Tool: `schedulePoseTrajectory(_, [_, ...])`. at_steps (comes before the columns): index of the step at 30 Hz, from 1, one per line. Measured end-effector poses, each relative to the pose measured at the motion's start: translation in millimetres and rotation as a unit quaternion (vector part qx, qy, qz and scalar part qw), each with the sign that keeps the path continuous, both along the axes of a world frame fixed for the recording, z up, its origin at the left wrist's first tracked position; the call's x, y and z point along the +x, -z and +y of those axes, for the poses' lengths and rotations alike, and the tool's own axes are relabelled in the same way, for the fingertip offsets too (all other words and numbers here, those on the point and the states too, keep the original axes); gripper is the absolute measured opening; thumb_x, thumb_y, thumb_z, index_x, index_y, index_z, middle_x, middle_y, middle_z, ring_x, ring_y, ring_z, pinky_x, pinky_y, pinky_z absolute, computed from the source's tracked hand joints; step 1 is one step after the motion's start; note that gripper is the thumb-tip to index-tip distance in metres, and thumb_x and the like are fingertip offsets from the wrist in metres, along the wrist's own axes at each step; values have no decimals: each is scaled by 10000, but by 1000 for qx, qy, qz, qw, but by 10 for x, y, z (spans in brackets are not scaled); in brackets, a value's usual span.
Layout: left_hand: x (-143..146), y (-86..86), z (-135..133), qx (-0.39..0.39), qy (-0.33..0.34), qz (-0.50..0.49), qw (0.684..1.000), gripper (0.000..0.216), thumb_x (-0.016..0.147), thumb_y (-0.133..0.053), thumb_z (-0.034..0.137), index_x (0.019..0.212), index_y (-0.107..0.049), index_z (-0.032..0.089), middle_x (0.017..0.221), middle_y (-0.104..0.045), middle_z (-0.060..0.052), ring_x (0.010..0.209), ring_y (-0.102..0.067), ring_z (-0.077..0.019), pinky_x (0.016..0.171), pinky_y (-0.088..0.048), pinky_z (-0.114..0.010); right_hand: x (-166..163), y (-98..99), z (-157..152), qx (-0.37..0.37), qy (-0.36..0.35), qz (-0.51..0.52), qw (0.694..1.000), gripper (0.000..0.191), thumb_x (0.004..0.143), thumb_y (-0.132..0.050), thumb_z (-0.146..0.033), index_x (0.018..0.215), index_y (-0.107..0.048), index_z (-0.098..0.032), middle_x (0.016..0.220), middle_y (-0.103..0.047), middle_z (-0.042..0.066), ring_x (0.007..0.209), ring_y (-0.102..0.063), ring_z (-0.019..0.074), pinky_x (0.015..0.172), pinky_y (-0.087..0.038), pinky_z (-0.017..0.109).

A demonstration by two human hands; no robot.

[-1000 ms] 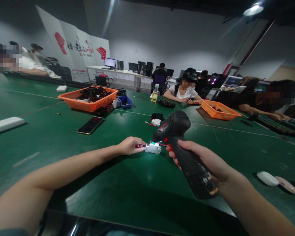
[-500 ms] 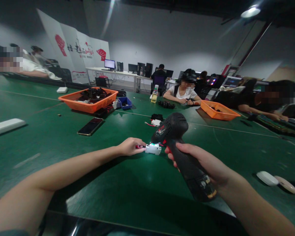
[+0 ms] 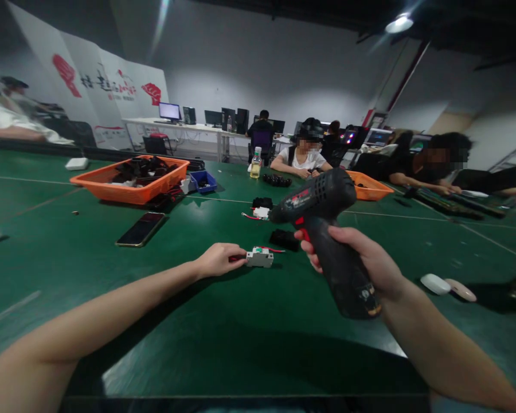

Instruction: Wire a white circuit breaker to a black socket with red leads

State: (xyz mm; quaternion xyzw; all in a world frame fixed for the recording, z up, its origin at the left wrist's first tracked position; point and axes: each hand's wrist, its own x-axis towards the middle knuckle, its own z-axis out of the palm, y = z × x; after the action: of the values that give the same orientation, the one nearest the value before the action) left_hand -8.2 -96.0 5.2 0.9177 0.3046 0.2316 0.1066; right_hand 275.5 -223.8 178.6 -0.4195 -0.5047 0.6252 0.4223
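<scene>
A small white circuit breaker (image 3: 260, 257) with a green part on top lies on the green table. My left hand (image 3: 221, 259) is closed at its left end, pinching a red and dark wire (image 3: 237, 258) that meets the breaker. Another red wire (image 3: 276, 250) sticks out to the right behind it. My right hand (image 3: 361, 252) is wrapped round the handle of a black cordless drill (image 3: 322, 201), fingers by its red trigger. The drill's nose points left, raised above the table and apart from the breaker. Its tip is hard to make out.
Behind the breaker lie a black block (image 3: 284, 239) and a second white breaker (image 3: 261, 213) with a red wire. To the left are a phone (image 3: 141, 229), an orange basket (image 3: 129, 193) of dark parts and a blue bin (image 3: 204, 182). A bottle (image 3: 255, 165) stands farther back; co-workers sit across.
The drill has lifted up and right, away from the breaker, and its light no longer falls there. My left hand stays at the breaker. The whole view has turned slightly right.
</scene>
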Motion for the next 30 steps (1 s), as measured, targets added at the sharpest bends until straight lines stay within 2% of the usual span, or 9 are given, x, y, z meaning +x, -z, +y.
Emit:
schedulePoseTrajectory(4, [-20,26,21,-6,21,-3,1000,296,964,-502,405,1098,-684,214,899,-684,-26,768,-622,-126,677,-434,-219,222,170,230,143,127,-29,981,392,773,-688,-454,1055,-688,-182,906,-673,43,695,-605,153,581,-506,260])
schedulePoseTrajectory(8, [-28,29,36,-16,23,-2,1000,308,962,-502,413,1110,-677,208,899,-687,-32,724,-618,-120,640,-438,-216,673,657,555,232,271,-175,918,445,712,-732,-508,984,-652,-165,837,-662,44,717,-603,190,645,-491,316])
schedulePoseTrajectory(10, [-18,36,42,-10,13,0,1000,290,956,-512,407,1085,-686,214,891,-690,-28,740,-625,-125,656,-444,-221,942,893,666,273,326,-273,863,467,705,-713,-515,991,-625,-156,918,-682,80,799,-623,233,706,-495,350])
schedulePoseTrajectory(12, [-4,46,46,-7,10,1,1000,274,955,-517,396,1076,-692,223,899,-694,-25,767,-632,-129,690,-455,-228,1183,1057,727,260,324,-438,797,457,739,-692,-508,1024,-617,-158,947,-692,101,835,-631,267,712,-485,361])
schedulePoseTrajectory(16, [21,55,41,-4,5,7,1000,266,953,-525,391,1063,-695,219,883,-690,-24,757,-626,-128,696,-459,-230,1466,1176,768,263,282,-633,671,418,791,-634,-482,1059,-608,-162,1036,-681,133,912,-643,300,737,-476,353])
schedulePoseTrajectory(18, [33,53,35,-3,1,8,1000,261,953,-529,389,1054,-693,213,873,-687,-24,751,-625,-126,690,-460,-227,1529,1194,791,260,269,-680,631,433,798,-614,-475,1076,-598,-144,1043,-671,151,943,-637,310,777,-473,364])
schedulePoseTrajectory(20, [44,51,31,-5,0,7,1000,258,954,-534,387,1059,-690,210,860,-684,-22,737,-623,-120,680,-461,-221,1571,1218,820,236,255,-703,621,447,802,-599,-483,1082,-595,-135,1035,-670,158,929,-638,307,782,-470,368])
schedulePoseTrajectory(25, [67,46,27,-16,6,-1,1000,255,954,-542,383,1069,-687,207,878,-689,-25,753,-630,-118,689,-471,-217,1624,1320,869,145,225,-701,661,455,796,-593,-560,1006,-626,-158,960,-690,130,821,-658,282,685,-466,343])
schedulePoseTrajectory(30, [69,39,28,-6,1,8,1000,280,958,-528,402,1069,-692,203,873,-692,-30,742,-630,-120,677,-471,-217,1548,1407,860,149,194,-708,663,520,779,-613,-596,1058,-633,-158,988,-695,138,853,-666,295,698,-475,353])
